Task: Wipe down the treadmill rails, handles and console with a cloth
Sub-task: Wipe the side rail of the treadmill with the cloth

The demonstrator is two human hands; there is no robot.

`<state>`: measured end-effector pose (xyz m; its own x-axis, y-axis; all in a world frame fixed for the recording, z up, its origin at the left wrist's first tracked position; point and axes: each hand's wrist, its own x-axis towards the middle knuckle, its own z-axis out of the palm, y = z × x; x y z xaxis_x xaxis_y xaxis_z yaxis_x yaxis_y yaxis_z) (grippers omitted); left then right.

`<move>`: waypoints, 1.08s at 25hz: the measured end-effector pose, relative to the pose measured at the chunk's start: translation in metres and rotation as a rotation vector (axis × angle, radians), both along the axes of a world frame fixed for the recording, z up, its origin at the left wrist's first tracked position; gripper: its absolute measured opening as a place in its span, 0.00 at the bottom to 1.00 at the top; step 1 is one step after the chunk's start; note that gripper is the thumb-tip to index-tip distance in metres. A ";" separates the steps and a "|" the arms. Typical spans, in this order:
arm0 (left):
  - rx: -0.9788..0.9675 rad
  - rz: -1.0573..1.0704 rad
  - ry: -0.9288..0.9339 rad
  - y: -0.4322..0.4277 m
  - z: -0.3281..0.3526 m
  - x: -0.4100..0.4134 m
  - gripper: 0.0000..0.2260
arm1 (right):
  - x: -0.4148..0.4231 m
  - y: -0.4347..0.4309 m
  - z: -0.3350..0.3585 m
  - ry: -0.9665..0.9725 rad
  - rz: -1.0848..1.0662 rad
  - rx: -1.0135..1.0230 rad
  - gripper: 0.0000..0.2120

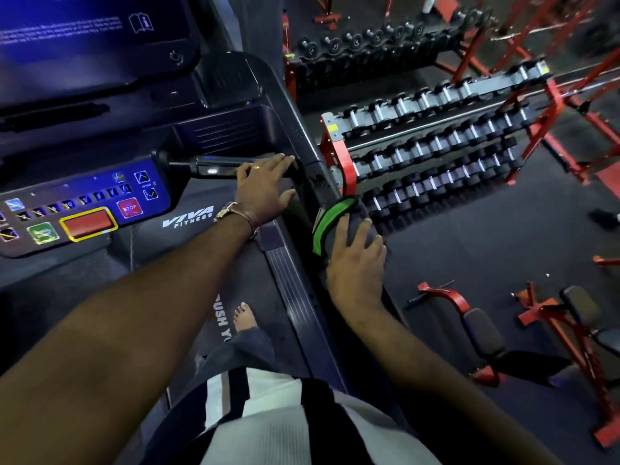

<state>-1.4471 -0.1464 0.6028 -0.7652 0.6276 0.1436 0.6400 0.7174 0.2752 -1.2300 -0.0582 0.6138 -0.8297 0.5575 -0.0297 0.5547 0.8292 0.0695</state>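
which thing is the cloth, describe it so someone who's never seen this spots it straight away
Start at the treadmill console with its lit buttons, then follow the dark side rail on its right, beside the dumbbell rack. The cloth lies on that rail under the right hand; alone among the black parts there, it has a bright green edge.
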 end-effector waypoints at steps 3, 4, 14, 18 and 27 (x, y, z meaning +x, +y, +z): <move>-0.092 -0.016 0.094 -0.009 -0.009 -0.013 0.25 | -0.045 -0.008 0.001 -0.027 -0.100 -0.038 0.30; -0.101 -0.027 0.106 -0.009 -0.012 -0.015 0.25 | -0.063 -0.007 0.001 -0.042 -0.105 -0.033 0.29; -0.139 -0.086 0.101 -0.019 -0.013 -0.017 0.30 | -0.093 0.000 -0.004 -0.013 -0.113 0.028 0.34; -0.152 -0.108 0.081 -0.021 -0.008 -0.018 0.30 | -0.121 0.002 0.001 -0.028 -0.096 0.057 0.34; -0.171 -0.108 -0.008 -0.022 0.001 -0.024 0.30 | -0.105 0.046 0.018 0.017 -0.165 -0.478 0.35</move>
<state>-1.4715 -0.1682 0.6042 -0.6926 0.7210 0.0225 0.7143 0.6812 0.1605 -1.3350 -0.0117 0.6323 -0.7345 0.6084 -0.3008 0.6785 0.6674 -0.3070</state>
